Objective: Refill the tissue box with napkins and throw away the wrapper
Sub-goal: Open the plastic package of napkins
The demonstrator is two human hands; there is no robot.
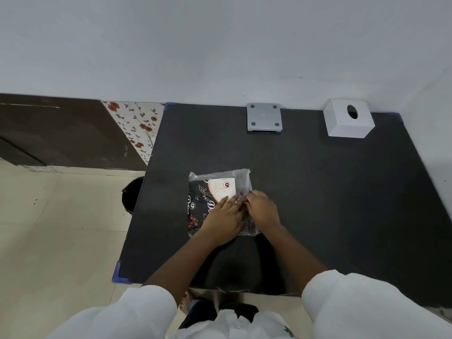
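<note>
A napkin pack (210, 192) in a clear plastic wrapper with black, white and red print lies flat in the middle of the black table (318, 192). My left hand (223, 220) rests on top of the pack, fingers pinching the wrapper near its right side. My right hand (263, 210) pinches the wrapper's right edge, touching the left fingertips. The white tissue box (347, 119) with an oval hole on top stands at the table's far right corner. A grey square base plate (264, 117) lies at the back edge.
A black waste bin (130, 196) stands on the tiled floor, half hidden under the table's left edge. A white wall runs behind the table, with a dark panel and a floral panel at the left. Blue tape marks the table corners.
</note>
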